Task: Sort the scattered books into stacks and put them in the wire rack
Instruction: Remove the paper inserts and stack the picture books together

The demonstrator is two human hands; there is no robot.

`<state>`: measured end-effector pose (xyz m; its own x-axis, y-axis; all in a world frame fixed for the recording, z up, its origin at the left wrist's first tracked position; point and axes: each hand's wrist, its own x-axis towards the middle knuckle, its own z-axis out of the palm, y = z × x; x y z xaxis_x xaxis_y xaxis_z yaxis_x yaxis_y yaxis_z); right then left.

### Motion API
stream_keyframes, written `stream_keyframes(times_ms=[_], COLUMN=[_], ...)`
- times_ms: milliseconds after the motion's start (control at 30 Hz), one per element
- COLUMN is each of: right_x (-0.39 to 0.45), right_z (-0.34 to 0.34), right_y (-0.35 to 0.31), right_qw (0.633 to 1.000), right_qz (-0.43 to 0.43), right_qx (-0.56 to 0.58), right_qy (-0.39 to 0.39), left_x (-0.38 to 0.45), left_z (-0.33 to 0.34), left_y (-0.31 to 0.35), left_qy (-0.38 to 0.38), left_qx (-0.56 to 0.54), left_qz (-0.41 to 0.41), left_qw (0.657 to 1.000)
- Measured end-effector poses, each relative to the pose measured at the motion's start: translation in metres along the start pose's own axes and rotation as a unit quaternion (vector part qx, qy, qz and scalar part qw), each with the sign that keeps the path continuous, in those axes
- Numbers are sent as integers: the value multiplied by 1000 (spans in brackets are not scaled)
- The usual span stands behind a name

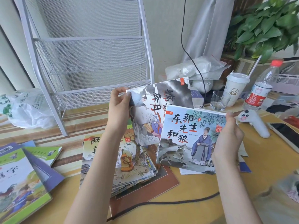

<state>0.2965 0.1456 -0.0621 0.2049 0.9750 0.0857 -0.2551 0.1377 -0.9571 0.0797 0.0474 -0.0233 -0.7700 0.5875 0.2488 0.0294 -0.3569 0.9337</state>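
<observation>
We hold two picture books above the tabletop (202,212).
Left hand (119,104) fingers pinch the grey-cover book (155,101); right hand (229,139) grips the wolf-cover book (182,138), overlapping it.

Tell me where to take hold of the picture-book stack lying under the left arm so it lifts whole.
Take the picture-book stack by its two side edges, a hand from each side, fingers under the bottom book. It lies flat on the table with fanned, loose edges, so a one-sided grip would probably spill it.

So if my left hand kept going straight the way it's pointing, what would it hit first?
Your left hand, gripping the grey-covered book, points up and away toward the wire rack. It would probably meet the rack's lowest mesh shelf first, though depth is hard to judge.
</observation>
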Motion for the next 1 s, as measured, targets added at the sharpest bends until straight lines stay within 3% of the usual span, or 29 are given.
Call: stream_keyframes(times_ms=[167,300,500,600,700,800,900,1000], right_x=[1,2,4,5,5,7,9,13], right_z=[0,-1,-2,-1,1,4,3,1], right_y=[3,6,12,15,17,17,13,11], right_qw=[1000,997,994,996,1000,998,995,995], right_qz=[-27,-60,-83,-62,-17,34,49,41], right_qx=[-11,-45,-71,-60,-13,48,76,76], right_qy=[0,-5,-5,10,19,32,53,51], left_x=[-1,-7,0,0,-5,-19,-30,-29], left_z=[-2,1,-7,-5,9,31,42,34], left_y=[2,2,-1,-4,-11,-24,-33,-38], left_qy=[-92,-166,-158,-120,-91,-89,-121,-174], left_qx=[-38,4,194,167,15,-58,47,237], left_qz=[-39,-50,76,92,-6,-119,-154,-19], left_qw=[994,985,965,974,996,987,980,956])
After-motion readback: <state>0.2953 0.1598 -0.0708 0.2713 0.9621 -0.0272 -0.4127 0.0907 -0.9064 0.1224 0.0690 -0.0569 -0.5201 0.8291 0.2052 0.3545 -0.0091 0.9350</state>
